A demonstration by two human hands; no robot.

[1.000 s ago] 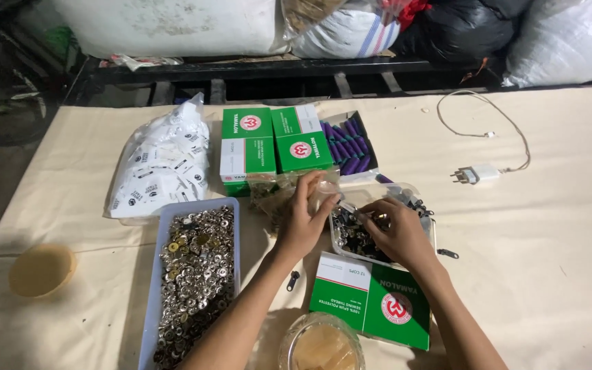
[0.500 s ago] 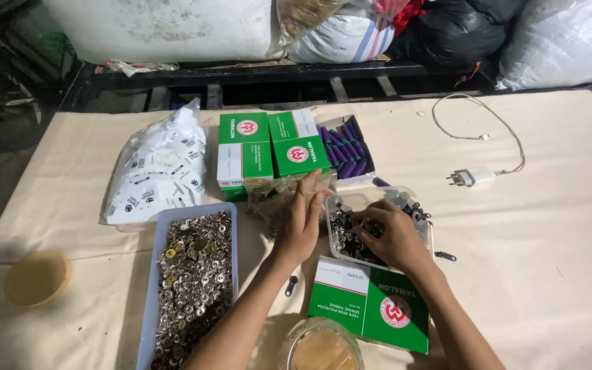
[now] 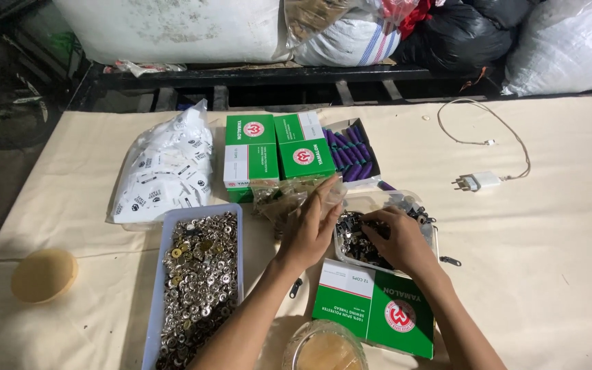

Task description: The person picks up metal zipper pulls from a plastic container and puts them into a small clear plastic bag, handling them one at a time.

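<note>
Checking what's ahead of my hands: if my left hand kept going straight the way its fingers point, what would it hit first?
The left hand points up and away, toward the green boxes. It would probably meet the clear bag just before them first, though depth is hard to judge.

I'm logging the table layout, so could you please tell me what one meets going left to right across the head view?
Yellow lid → bag of white labels → tray of metal snaps → left hand → right hand → white charger.

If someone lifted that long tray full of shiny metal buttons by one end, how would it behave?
The tray would probably feel heavy, being heaped with metal buttons. Tilted, the loose pieces would likely slide and spill. Its thin plastic walls might flex.
</note>
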